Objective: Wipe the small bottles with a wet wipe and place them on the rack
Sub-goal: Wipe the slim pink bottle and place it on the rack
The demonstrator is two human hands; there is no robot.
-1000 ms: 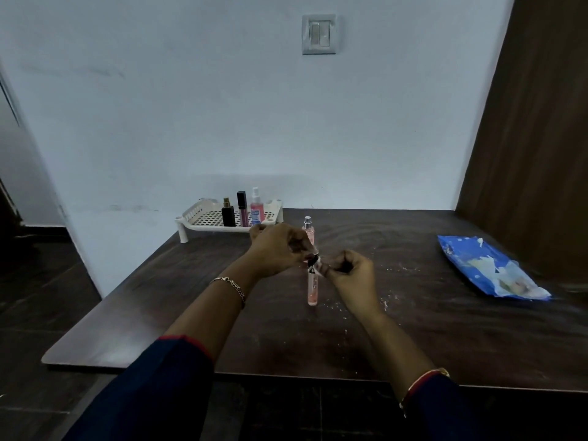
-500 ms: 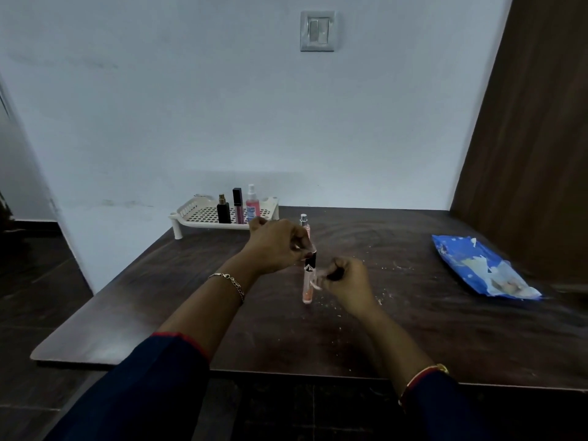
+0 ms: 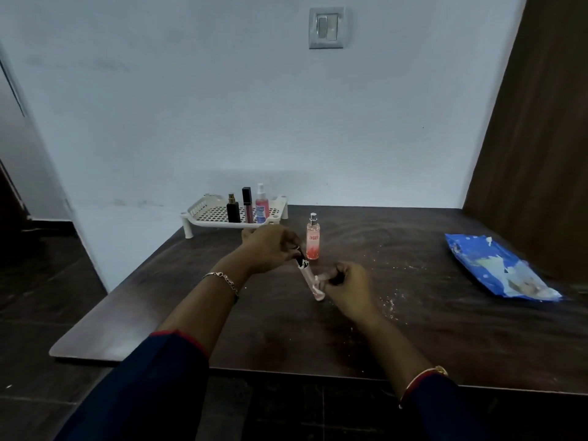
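Wiping a slim pink bottle (image 3: pixel 307 275).
Left hand (image 3: pixel 270 246) grips its cap; right hand (image 3: pixel 348 289) pinches wet wipe (image 3: pixel 318 282) round it.

Rack (image 3: pixel 203 215) sat against wall (image 3: pixel 286 122); three bottles (image 3: pixel 247 205) filled its right half, left half bare mesh. Spray bottle (image 3: pixel 312 238) stood upright just beyond the tube (image 3: pixel 308 276) bridging left hand (image 3: pixel 270 246) and right hand (image 3: pixel 350 291), near rack's front corner. Pack (image 3: pixel 496 272) lay well right.

A slim pink black-capped tube (image 3: pixel 307 275) hung tilted in the grip, a pink spray bottle (image 3: pixel 312 239) upright just beyond, the white rack (image 3: pixel 203 214) farther off.
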